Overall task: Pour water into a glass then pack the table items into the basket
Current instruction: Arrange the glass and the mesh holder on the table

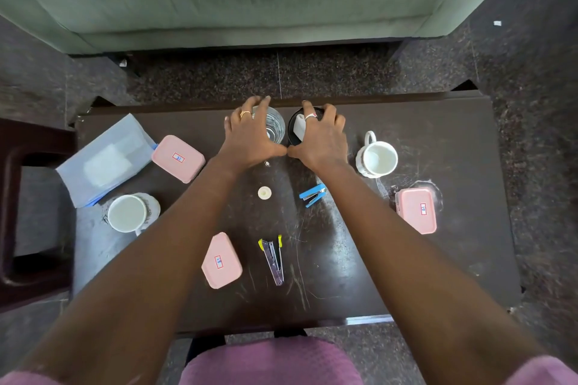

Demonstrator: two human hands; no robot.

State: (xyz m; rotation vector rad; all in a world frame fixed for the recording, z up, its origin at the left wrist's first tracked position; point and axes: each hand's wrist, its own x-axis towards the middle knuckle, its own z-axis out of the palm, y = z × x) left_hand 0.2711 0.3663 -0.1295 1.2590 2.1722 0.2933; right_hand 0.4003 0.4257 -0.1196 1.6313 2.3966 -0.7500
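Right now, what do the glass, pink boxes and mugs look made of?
Glass, gripped by the left hand: clear glass or plastic; the table shows through it. Pink boxes: probably matte plastic, with soft moulded corners and a dull sheen. Mugs: likely glazed white ceramic, glossy with thick rims.

The person wears a mauve, waffle-textured garment (pixel 272 362) with short sleeves (pixel 544 369). A gold ring (pixel 245 114) sits on the left hand (pixel 250 137), a pale silvery ring (pixel 310 116) on the right hand (pixel 323 142).
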